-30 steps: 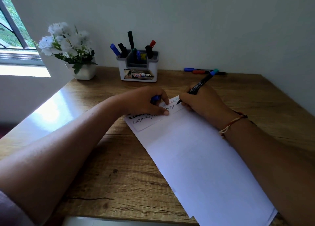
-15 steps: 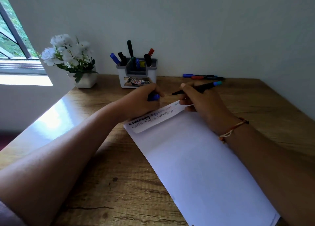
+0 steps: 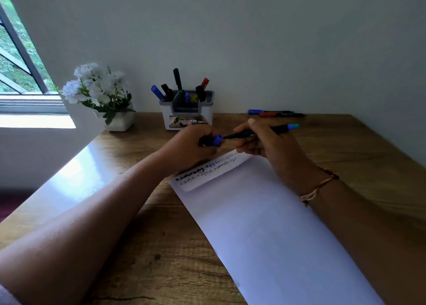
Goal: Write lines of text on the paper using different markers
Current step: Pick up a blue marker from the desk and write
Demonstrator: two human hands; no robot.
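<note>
A white pot (image 3: 120, 121) of white flowers (image 3: 92, 83) stands on the wooden desk (image 3: 166, 247) near the window (image 3: 18, 74), against the wall (image 3: 276, 39).

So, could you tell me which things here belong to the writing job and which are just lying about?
For the job: paper, black marker in right hand, blue cap in left hand, marker holder, two loose markers by the wall.
Just lying about: flower pot, window.

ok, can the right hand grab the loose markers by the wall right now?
Probably not yet: the right hand grips a black marker, so it's occupied. Only bare desk lies between it and the loose markers.
</note>
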